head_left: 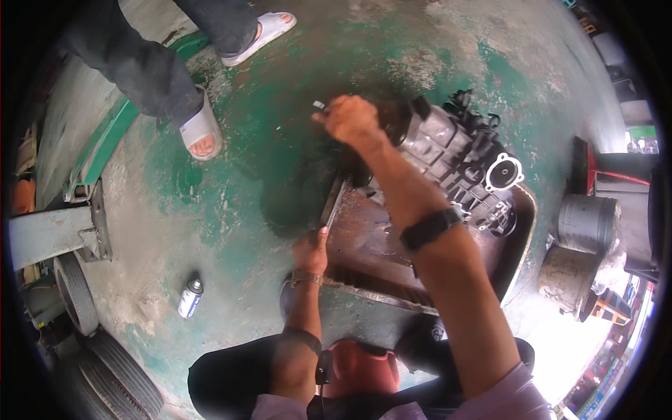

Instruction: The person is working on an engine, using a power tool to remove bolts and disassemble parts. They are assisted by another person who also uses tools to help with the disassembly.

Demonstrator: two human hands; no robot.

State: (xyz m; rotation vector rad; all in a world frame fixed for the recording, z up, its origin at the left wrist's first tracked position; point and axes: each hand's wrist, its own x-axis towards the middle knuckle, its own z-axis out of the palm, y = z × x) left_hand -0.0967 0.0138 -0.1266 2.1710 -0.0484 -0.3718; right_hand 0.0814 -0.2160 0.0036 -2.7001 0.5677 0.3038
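Note:
A rusty brown metal tray (371, 248) lies on the floor in front of me. My left hand (310, 253) grips its left rim, thumb on top and fingers down the outer side. A grey metal engine or gearbox unit (437, 140) rests over the tray's far right part, with black fittings and a round white-edged flange (503, 172). Beyond the tray's far left corner, my right hand (352, 120) is closed above the floor beside the unit. A small silver piece (319, 106) pokes out of its fingers; its kind is unclear.
A spray can (190, 299) stands on the worn green floor at left. Tyres (115, 381) and a grey steel beam (52, 234) line the left side. Another person's feet in white slides (201, 129) are at the far left. Grey drums (588, 222) stand at right.

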